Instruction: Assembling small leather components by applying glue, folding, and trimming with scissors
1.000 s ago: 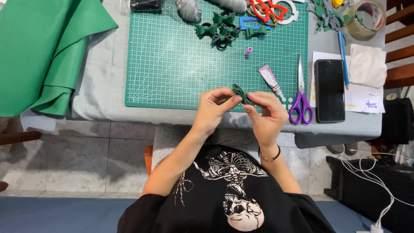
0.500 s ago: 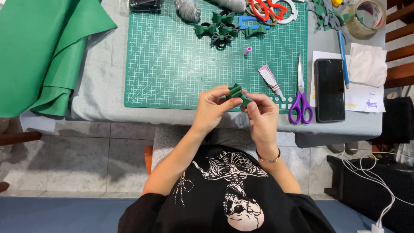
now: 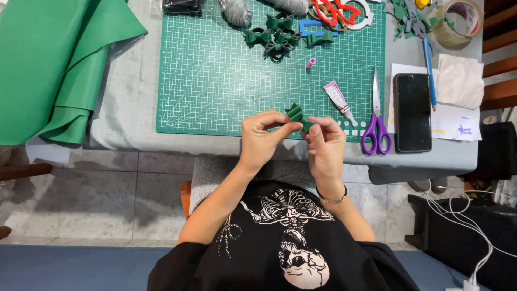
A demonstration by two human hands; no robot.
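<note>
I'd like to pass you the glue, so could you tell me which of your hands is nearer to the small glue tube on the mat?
Right. The right hand sits just below the glue tube; the left hand is farther off, down-left.

A dark, blank, rectangular phone screen (image 3: 412, 112) is seen at three o'clock on the bench (image 3: 129, 140), a small pink-labelled white glue tube (image 3: 338, 99) lying at its nine o'clock.
</note>
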